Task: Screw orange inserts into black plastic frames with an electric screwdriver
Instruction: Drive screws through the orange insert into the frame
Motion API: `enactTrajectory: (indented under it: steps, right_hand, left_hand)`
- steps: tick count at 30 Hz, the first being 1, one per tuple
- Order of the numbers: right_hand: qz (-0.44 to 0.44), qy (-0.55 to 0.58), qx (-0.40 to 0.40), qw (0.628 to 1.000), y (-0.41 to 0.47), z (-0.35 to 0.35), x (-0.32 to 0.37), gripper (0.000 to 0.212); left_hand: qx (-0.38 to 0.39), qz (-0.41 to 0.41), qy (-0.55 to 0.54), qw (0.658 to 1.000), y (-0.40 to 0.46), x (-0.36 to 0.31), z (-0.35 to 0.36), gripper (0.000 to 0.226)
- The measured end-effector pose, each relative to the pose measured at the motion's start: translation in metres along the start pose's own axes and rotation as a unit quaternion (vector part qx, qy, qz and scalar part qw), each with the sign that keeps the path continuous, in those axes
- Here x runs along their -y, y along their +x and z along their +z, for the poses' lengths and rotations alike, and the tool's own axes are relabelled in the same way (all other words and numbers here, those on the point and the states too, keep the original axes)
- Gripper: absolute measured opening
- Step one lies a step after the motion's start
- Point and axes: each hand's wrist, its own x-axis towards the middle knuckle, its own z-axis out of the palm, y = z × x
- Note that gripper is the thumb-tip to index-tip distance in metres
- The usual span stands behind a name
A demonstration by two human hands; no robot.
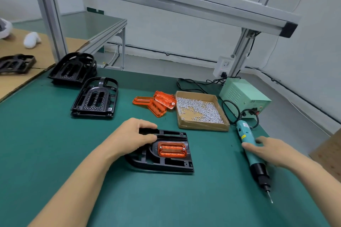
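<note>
A black plastic frame (171,164) lies flat on the green mat near the front, with an orange insert (172,149) seated in its middle and a screw head at each end. My left hand (132,137) grips the frame's far left corner. My right hand (271,150) lies over the teal electric screwdriver (248,140), fingers curled round its body; the tool rests on the mat with its bit pointing toward me. Loose orange inserts (156,103) are piled behind the frame.
A cardboard tray of small silver screws (200,110) sits right of the inserts. A pale green power unit (245,96) with cables stands at the back right. Stacks of black frames (96,97) (73,69) stand at the left. Cardboard with another frame (15,62) lies far left.
</note>
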Motion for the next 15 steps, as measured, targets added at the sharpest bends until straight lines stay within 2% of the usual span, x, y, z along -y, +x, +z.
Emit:
enactTrajectory:
  steps: [5, 8, 11, 13, 15]
  right_hand:
    - [0.009, 0.019, 0.012, 1.0, -0.009, -0.005, -0.004, 0.078]
    - [-0.007, -0.013, -0.081, 0.997, -0.017, -0.012, 0.003, 0.075]
    - [-0.112, -0.001, -0.192, 0.975, -0.026, -0.017, 0.026, 0.061]
    - [-0.215, 0.029, -0.207, 0.954, -0.033, -0.016, 0.05, 0.055]
    - [-0.315, 0.039, -0.19, 0.929, -0.036, -0.011, 0.076, 0.054]
  left_hand:
    - [-0.059, 0.043, 0.004, 0.997, -0.016, 0.002, 0.003, 0.059]
    - [-0.1, 0.082, 0.039, 0.991, -0.029, 0.0, 0.004, 0.078]
    - [-0.098, 0.089, 0.086, 0.987, -0.04, 0.003, 0.006, 0.102]
    - [-0.08, 0.075, 0.138, 0.984, -0.046, 0.007, 0.01, 0.112]
    - [-0.071, 0.054, 0.168, 0.982, -0.051, 0.011, 0.014, 0.119]
